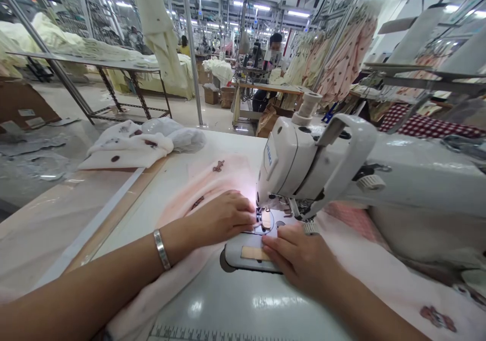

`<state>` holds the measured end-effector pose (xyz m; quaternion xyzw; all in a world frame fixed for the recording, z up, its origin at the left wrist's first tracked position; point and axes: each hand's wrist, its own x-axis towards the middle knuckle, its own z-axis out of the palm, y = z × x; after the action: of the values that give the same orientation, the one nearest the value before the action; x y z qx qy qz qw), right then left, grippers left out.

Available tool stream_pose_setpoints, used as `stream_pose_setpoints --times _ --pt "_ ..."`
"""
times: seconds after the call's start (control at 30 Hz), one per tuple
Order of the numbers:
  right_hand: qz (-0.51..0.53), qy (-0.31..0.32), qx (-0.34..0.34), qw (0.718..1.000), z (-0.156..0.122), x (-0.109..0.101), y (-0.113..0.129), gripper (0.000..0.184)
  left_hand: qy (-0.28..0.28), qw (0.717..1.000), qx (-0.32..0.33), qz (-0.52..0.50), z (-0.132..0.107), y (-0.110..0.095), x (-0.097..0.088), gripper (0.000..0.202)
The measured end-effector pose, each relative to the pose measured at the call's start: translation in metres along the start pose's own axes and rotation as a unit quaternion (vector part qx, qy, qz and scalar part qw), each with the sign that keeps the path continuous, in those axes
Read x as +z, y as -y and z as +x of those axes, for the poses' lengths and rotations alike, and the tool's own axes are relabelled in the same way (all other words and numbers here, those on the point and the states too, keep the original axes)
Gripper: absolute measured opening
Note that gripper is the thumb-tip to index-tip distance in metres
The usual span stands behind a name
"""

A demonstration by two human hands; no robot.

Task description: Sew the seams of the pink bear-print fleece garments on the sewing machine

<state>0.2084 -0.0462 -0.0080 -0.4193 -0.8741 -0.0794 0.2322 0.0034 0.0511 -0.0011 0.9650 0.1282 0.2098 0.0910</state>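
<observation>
The 2 hands lie open and a little apart, left hand pressing the pink fabric flat, right hand beside it, the presser foot between their fingertips, seemingly keeping the cloth taut.

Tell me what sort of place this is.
Most likely a garment factory's sewing floor: the left hand and right hand press pink printed fabric under an industrial sewing machine, printed garments hang in rows, and another person sits at a farther table.
</observation>
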Motion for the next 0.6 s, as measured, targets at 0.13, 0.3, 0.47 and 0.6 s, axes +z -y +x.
stream_pose_setpoints --times 0.13,0.3,0.47,0.6 --pt "0.005 0.008 0.008 1.000 0.001 -0.001 0.000 0.026 -0.010 1.000 -0.013 0.003 0.003 0.007 0.000 0.018" --pt "0.010 0.012 0.008 1.000 0.002 0.001 -0.003 0.025 0.003 0.999 -0.047 0.004 0.008 0.013 -0.002 0.019" --pt "0.003 0.023 -0.006 1.000 -0.002 -0.018 0.019 0.025 0.001 0.993 -0.113 0.029 -0.010 -0.033 -0.005 0.016" --pt "0.021 0.011 -0.056 0.998 -0.025 -0.037 0.056 0.024 0.002 0.984 -0.169 0.051 -0.056 -0.122 0.025 0.033"
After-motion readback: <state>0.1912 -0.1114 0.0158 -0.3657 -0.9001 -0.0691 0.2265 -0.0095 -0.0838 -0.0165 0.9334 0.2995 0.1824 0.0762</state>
